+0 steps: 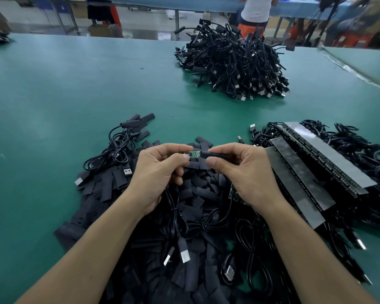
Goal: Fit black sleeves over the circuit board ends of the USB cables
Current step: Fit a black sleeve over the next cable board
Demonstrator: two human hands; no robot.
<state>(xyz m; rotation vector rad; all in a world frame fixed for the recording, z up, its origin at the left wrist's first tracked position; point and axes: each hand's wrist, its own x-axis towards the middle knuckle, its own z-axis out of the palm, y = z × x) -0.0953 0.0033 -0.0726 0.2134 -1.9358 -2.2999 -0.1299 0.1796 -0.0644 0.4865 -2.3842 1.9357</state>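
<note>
Closest in, two forearms reach over a pile of black sleeves (pixel 105 185) spread on the green table (pixel 53 95). Cables lie on this pile, one with a silver USB plug (pixel 184 253) pointing toward the camera.

Above the pile's far edge, the left hand (pixel 160 170) pinches one end of a small green circuit board (pixel 192 154) between thumb and forefinger. The cable (pixel 173 207) seems to trail down from that fist.

The right hand (pixel 246 170) pinches a black sleeve (pixel 215 155), its mouth meeting the board's free end. Holding both level and in line probably lets the sleeve slide straight on.

Right of the pile lie strips of unsleeved boards (pixel 316 163). Far beyond it sits a heap of cables (pixel 233 64), likely finished ones.

No brand or writing is readable.
</note>
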